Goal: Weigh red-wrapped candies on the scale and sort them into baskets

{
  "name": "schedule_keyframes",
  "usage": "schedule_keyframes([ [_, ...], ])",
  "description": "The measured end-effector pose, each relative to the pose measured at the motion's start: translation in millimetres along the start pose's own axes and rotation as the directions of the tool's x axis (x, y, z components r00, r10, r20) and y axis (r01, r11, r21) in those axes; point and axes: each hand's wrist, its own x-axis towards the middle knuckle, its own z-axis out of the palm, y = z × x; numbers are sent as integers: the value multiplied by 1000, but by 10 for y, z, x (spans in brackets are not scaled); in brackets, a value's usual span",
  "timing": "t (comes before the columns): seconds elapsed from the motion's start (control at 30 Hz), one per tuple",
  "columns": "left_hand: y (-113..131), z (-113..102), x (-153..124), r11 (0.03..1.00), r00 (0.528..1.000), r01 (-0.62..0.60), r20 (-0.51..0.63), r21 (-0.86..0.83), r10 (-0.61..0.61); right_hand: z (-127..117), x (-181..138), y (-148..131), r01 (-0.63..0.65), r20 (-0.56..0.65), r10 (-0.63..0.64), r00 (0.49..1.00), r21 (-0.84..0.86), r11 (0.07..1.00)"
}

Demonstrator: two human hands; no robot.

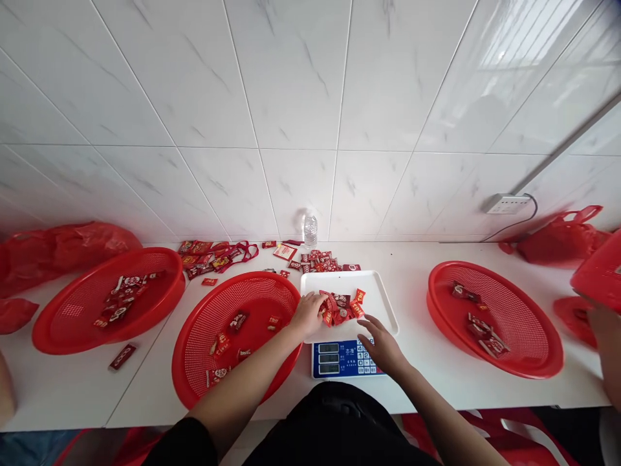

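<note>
A white weighing tray (385, 304) sits on a blue digital scale (339, 360) in front of me. On the tray lies a heap of red-wrapped candies (342, 309). My left hand (309, 314) is at the heap's left side, its slightly curved fingers touching the wrappers; the fingertips are partly hidden among them. My right hand (381, 343) hovers at the tray's front right edge, fingers apart, with nothing in it. Left of the scale stands a red mesh basket (194, 336) with several candies inside, partly covered by my left forearm.
More red baskets stand at far left (58, 330) and right (441, 310), holding candies. Behind the tray are loose candies (320, 261) and a clear bottle (310, 230). Red bags (553, 239) and a power strip (507, 204) are at right. Other people's arms show at both edges.
</note>
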Motion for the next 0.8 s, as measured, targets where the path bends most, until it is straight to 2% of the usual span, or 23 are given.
schedule_keyframes([
  [0.1,-6,22,-42,998,999,30,16,63,-31,-27,210,34,-72,-6,72,997,-52,996],
  [0.27,-30,31,-90,996,996,63,63,-65,-59,-25,634,-4,-116,-5,116,993,-48,992],
  [0.37,-39,-25,-147,995,998,61,10,-83,-60,-2,780,-67,-113,-1,113,994,-23,993],
  [0.5,-106,-189,-323,992,990,65,-120,-107,-78,20,766,-116,-112,-12,113,994,47,993],
  [0.63,-357,-320,-600,956,942,172,-244,-237,-230,-25,650,-48,-149,-56,157,986,130,980],
  [0.8,-684,-370,-874,877,887,356,-181,-322,-426,-133,679,80,-228,-58,245,968,208,951],
])
